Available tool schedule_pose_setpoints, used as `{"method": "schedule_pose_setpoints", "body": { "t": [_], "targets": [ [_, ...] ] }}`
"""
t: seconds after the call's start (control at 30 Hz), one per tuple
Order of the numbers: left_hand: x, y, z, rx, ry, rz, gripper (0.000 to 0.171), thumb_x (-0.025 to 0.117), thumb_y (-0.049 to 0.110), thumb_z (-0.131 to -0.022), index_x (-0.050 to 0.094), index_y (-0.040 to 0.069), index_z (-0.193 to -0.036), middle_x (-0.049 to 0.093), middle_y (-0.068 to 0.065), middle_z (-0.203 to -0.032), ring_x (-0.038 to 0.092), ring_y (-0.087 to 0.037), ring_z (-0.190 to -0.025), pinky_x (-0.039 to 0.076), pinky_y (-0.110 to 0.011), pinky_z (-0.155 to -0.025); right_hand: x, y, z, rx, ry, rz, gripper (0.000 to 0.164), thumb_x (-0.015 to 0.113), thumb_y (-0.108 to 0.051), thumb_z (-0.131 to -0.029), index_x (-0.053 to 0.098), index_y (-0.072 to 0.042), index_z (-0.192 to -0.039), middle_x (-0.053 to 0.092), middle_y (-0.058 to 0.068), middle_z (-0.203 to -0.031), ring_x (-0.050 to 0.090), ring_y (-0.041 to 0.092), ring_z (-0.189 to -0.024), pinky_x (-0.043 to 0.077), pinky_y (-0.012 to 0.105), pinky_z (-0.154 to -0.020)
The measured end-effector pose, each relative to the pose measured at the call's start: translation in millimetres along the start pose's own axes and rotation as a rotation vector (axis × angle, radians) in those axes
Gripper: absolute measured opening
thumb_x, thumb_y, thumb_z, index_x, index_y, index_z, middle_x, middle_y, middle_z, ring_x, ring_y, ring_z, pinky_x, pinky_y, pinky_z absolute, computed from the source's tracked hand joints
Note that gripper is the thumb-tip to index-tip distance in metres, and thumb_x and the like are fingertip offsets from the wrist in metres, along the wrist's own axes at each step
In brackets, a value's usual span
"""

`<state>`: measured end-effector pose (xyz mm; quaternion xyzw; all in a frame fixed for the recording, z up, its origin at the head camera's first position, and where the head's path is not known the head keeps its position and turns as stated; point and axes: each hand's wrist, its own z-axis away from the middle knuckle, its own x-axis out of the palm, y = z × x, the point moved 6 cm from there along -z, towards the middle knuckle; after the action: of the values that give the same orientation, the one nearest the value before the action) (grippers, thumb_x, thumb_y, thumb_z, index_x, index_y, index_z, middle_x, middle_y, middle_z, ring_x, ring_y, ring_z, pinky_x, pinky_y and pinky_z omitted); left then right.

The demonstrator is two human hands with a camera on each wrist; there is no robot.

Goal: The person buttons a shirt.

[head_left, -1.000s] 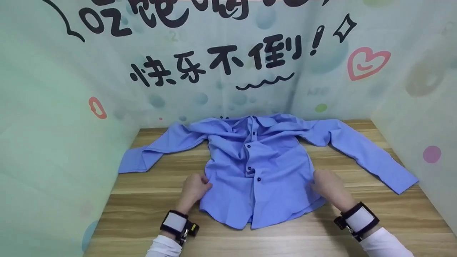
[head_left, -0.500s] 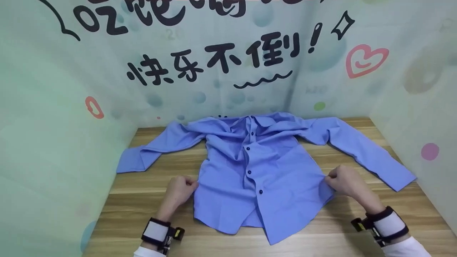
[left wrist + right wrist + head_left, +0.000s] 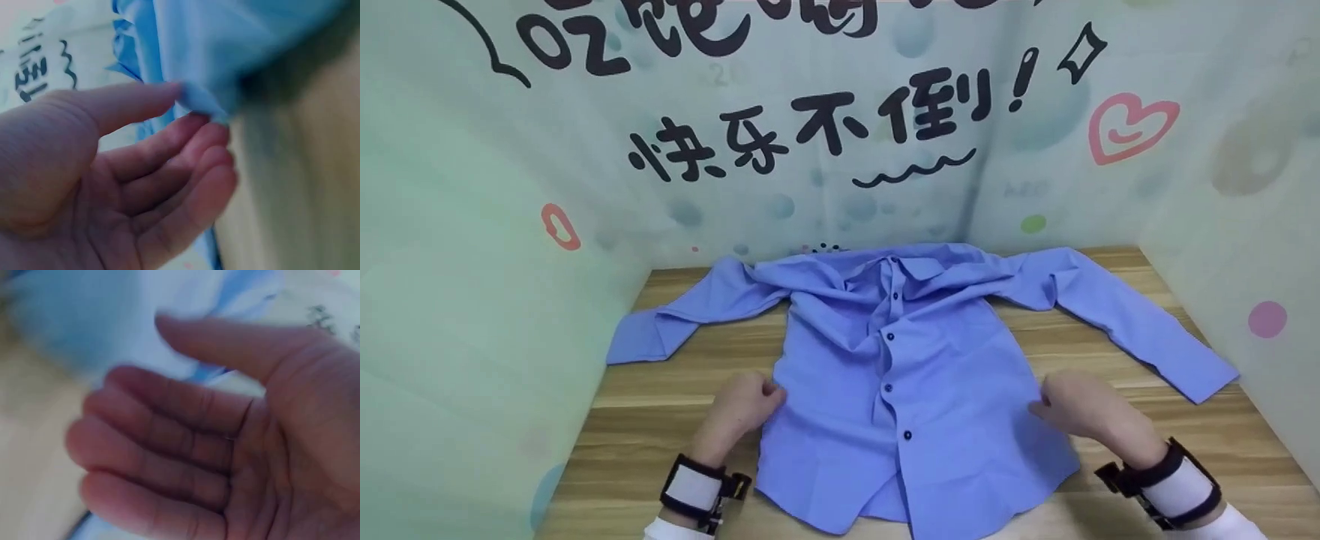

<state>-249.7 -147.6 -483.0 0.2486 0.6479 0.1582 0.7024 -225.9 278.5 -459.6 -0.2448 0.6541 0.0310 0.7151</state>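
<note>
A blue long-sleeved button-up shirt (image 3: 832, 420) lies front up with its sleeves spread to both sides and its collar at the back. On the left, my left hand (image 3: 741, 409) pinches the shirt's side edge; in the left wrist view a fold of cloth (image 3: 205, 104) sits between thumb and fingertips. My right hand (image 3: 1091, 409) is at the opposite side edge. Its thumb stands apart from the gently bent fingers (image 3: 140, 439) in the right wrist view, with no cloth between them. Dark buttons (image 3: 907, 435) run down the shirt's middle.
The shirt lies on a wood-grain table (image 3: 660, 420). A printed cloth backdrop (image 3: 810, 210) with black characters rises right behind the collar, and pale side walls (image 3: 472, 300) enclose the table left and right. The hem reaches the bottom of the head view.
The shirt's lower body has been drawn toward me and spread wider, its hem now nearer. Both hands have moved outward, and the right fingers have let go of the side edge.
</note>
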Motion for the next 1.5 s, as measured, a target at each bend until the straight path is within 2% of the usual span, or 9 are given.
{"method": "schedule_pose_setpoints", "body": {
  "t": [0.17,0.3,0.43,0.63,0.97,1.13,1.23,1.4,1.5],
  "targets": [
    [9.9,68.9,-11.8,0.389,0.215,-0.132,0.017,0.072,0.012,-0.091,0.071,0.005,-0.075,0.066,-0.005,-0.07,0.062,-0.022,-0.063,0.053,-0.038,-0.062,-23.6,-47.3,-61.0,-0.219,0.315,-0.048,0.041,0.069,-0.01,-0.095,0.049,-0.016,-0.06,0.04,-0.009,-0.057,0.04,0.01,-0.051,0.038,0.033,-0.05],
    [45.0,116.8,-21.5,0.574,0.121,-0.28,0.028,0.073,0.023,-0.094,0.074,0.0,-0.11,0.071,-0.014,-0.109,0.068,-0.03,-0.101,0.055,-0.041,-0.091,-14.6,-71.0,-120.7,-0.332,0.381,-0.087,0.012,0.069,-0.01,-0.096,0.074,-0.001,-0.09,0.071,0.008,-0.083,0.068,0.025,-0.075,0.056,0.043,-0.069],
    [87.3,133.5,-36.6,0.557,-0.107,-0.438,0.069,0.07,0.045,-0.095,0.053,-0.001,-0.145,0.049,-0.023,-0.149,0.045,-0.035,-0.14,0.035,-0.042,-0.117,13.4,-80.4,-173.2,-0.308,0.283,-0.069,0.038,0.063,-0.015,-0.1,0.063,0.009,-0.129,0.064,0.026,-0.13,0.064,0.044,-0.116,0.05,0.053,-0.099],
    [128.1,128.0,-37.5,0.485,-0.317,-0.476,0.103,0.076,0.062,-0.083,0.036,0.001,-0.156,0.038,-0.021,-0.158,0.033,-0.032,-0.148,0.028,-0.039,-0.12,59.0,-71.7,-221.9,-0.146,-0.026,-0.069,0.069,0.054,-0.034,-0.105,0.031,0.009,-0.154,0.028,0.028,-0.161,0.034,0.044,-0.145,0.029,0.05,-0.118],
    [130.1,126.4,-16.8,0.534,-0.308,-0.399,0.109,0.086,0.058,-0.074,0.041,-0.001,-0.153,0.047,-0.018,-0.152,0.046,-0.027,-0.141,0.037,-0.03,-0.114,69.2,-41.8,-278.4,0.042,-0.165,0.003,0.09,0.048,-0.055,-0.104,0.007,0.0,-0.162,0.004,0.023,-0.168,0.022,0.045,-0.15,0.029,0.052,-0.118],
    [128.7,130.6,-2.6,0.59,-0.231,-0.425,0.096,0.086,0.058,-0.074,0.054,-0.001,-0.143,0.058,-0.016,-0.14,0.06,-0.023,-0.124,0.047,-0.029,-0.104,70.6,-24.8,-289.2,0.132,-0.139,0.031,0.091,0.043,-0.058,-0.104,0.005,0.001,-0.162,0.004,0.022,-0.169,0.01,0.043,-0.154,0.021,0.054,-0.121],
    [118.5,133.2,1.3,0.595,-0.148,-0.455,0.069,0.083,0.054,-0.081,0.067,0.002,-0.124,0.066,-0.011,-0.121,0.067,-0.02,-0.101,0.055,-0.029,-0.088,64.6,-29.6,-289.6,0.091,-0.06,0.054,0.079,0.048,-0.051,-0.105,0.031,0.007,-0.155,0.037,0.028,-0.157,0.039,0.045,-0.142,0.037,0.055,-0.112],
    [92.7,139.7,-1.6,0.563,0.017,-0.479,0.04,0.075,0.043,-0.092,0.075,0.006,-0.105,0.069,-0.013,-0.114,0.069,-0.024,-0.099,0.057,-0.034,-0.085,35.9,-56.1,-278.6,-0.174,0.345,0.049,0.029,0.06,-0.019,-0.101,0.064,0.0,-0.079,0.065,0.017,-0.072,0.065,0.035,-0.066,0.055,0.051,-0.064],
    [89.2,146.1,-8.5,0.579,0.021,-0.506,0.052,0.071,0.046,-0.095,0.071,0.003,-0.123,0.06,-0.019,-0.139,0.059,-0.03,-0.127,0.048,-0.037,-0.105,22.4,-67.1,-269.0,-0.323,0.52,0.069,0.021,0.062,-0.008,-0.099,0.067,0.001,-0.081,0.066,0.017,-0.078,0.065,0.033,-0.069,0.055,0.048,-0.062]
  ]
}}
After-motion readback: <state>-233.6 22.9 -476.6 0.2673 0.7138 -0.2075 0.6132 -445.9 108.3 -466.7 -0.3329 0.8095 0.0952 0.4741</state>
